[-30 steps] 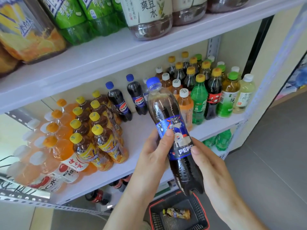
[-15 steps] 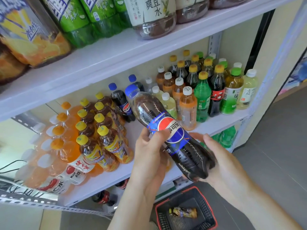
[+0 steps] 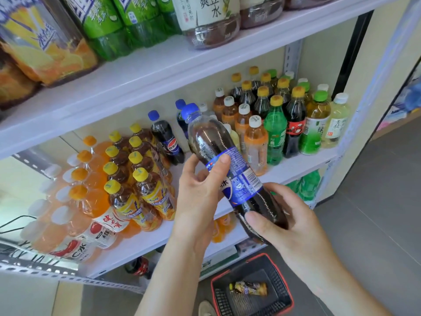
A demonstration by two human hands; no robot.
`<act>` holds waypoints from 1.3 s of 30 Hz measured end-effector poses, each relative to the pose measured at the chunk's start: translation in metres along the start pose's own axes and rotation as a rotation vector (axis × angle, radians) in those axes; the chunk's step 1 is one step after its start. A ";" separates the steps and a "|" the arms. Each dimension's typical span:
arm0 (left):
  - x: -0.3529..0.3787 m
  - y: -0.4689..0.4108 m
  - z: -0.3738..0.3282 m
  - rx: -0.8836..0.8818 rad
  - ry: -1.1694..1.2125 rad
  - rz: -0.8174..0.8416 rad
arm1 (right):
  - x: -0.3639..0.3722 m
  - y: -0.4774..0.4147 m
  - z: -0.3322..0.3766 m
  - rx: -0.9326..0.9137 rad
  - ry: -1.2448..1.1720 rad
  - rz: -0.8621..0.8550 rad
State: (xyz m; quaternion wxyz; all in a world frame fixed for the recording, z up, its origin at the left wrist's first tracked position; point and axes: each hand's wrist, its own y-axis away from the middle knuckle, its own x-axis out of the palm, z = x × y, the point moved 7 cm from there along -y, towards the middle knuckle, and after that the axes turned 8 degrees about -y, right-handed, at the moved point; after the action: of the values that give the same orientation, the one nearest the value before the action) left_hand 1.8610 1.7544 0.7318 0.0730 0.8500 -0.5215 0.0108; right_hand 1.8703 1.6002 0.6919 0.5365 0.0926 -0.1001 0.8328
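Two spare colas (image 3: 167, 142) sit back on the shelf (image 3: 293, 172). Just in front of the shelf, left hand (image 3: 200, 197) fingers clamp one tilted cola bottle (image 3: 243, 181) at the label, and right hand (image 3: 287, 226) fingers curl round its base. Looks like label-checking; next, lower it carefully into the one basket (image 3: 291, 303) below the shelf, beside its single small bottle (image 3: 249, 289).

Two hands, a left hand (image 3: 200, 197) and a right hand (image 3: 284, 224), share one cola bottle (image 3: 211, 142). Two more blue-capped colas (image 3: 167, 137) stand on the shelf (image 3: 148, 242), so three in all. In the left block I count eight yellow-capped tea bottles (image 3: 145, 185) and four orange-capped orange drinks (image 3: 91, 201). On the right are four white-capped amber bottles (image 3: 255, 142) and one green soda (image 3: 274, 133). One red basket (image 3: 213, 283) holds one small bottle (image 3: 249, 289).
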 end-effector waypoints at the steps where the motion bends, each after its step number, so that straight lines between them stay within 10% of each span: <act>1: 0.002 0.001 0.001 -0.015 0.032 -0.013 | -0.002 0.001 0.003 -0.067 0.130 -0.065; 6: 0.004 0.005 0.010 -0.150 0.358 -0.109 | 0.006 0.009 0.017 -0.363 0.457 -0.139; 12: -0.001 0.004 0.013 -0.162 0.591 -0.034 | 0.010 -0.003 -0.013 0.312 -0.502 0.086; 17: -0.002 0.005 0.010 -0.099 0.605 0.113 | 0.032 0.011 -0.031 0.651 -0.669 0.299; 26: -0.048 -0.008 -0.023 0.168 -0.098 -0.097 | 0.004 0.008 -0.022 0.112 -0.234 0.122; 39: -0.054 -0.014 -0.017 0.117 -0.019 -0.078 | 0.000 0.009 -0.022 -0.131 0.274 -0.013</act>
State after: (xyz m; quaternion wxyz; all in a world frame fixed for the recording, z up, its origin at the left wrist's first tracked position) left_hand 1.8495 1.8105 0.7418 0.0188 0.8725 -0.4872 0.0305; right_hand 1.8613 1.6029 0.6698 0.5554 -0.0565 -0.0792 0.8259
